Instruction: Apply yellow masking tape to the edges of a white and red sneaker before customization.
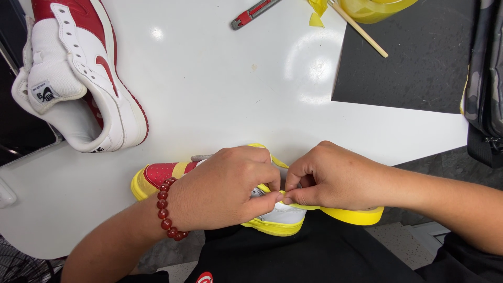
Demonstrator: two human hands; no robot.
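- On the white tabletop [220,94], glossy and round-edged, you work at the near rim, where the surface curves away to your lower left.
- Your left hand [222,191] is closed over the masked sneaker [162,175], thumb and forefinger pinching the strip of yellow masking tape [293,202] at the shoe's collar. A red bead bracelet [166,209] sits on that wrist.
- Your right hand [322,178] is curled shut, fingertips pinching the same tape strip just beside the left thumb; the two hands touch.
- The masked sneaker lies on its side at the table's near edge, partly overhanging your lap. Its sole is wrapped in yellow tape; a red perforated toe panel and white side panel show.
- A second sneaker [84,78], red and white and unmasked, rests at the far left, its heel reaching past the table rim.
- A red-and-grey utility knife [254,13] lies at the top centre, well apart from your hands.
- A dark cutting mat [414,68] covers the far right corner; a thin wooden stick [361,31] crosses its upper left edge, beside a roll of yellow tape [377,8].
- A camouflage bag [484,78] hangs at the right edge.
- Open tabletop lies between the hands and the knife.
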